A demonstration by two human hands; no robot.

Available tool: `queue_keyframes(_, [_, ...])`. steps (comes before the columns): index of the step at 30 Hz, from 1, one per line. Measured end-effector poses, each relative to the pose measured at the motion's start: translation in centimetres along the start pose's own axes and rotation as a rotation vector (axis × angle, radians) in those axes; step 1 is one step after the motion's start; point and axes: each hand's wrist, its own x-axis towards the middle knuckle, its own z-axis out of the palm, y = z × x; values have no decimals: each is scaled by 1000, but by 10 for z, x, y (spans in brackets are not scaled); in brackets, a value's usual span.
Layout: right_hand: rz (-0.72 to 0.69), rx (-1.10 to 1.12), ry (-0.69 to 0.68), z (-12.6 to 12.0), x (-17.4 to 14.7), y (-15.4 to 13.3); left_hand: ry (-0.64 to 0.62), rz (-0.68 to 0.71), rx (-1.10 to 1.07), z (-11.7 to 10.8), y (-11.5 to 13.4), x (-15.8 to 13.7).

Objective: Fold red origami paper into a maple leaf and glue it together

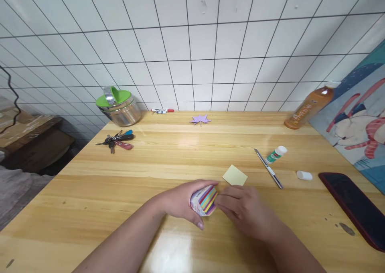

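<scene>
My left hand (180, 203) is wrapped around a small printed packet of coloured paper strips (207, 201), thumb on the near side and fingers on the far side. Red, yellow, blue and purple bands show at the packet's right end. My right hand (243, 209) is closed in a pinch at that end, its fingertips against or very near the strips; what lies between them is hidden. Just beyond the right hand lies a pale yellow square of paper (234, 175), its near corner covered by the knuckles.
To the right lie a utility knife (269, 169), an uncapped glue stick (276, 155), its white cap (304, 175) and a phone (355, 205). Along the back stand a lidded metal pot (120, 108), a marker (162, 111), a purple paper leaf (200, 120) and a drink bottle (311, 106). Keys (117, 140) lie left.
</scene>
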Motion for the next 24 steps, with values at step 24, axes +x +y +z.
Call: queue_keyframes(24, [-75, -169, -124, -3, -1, -12, 28, 18, 247, 0, 7, 0])
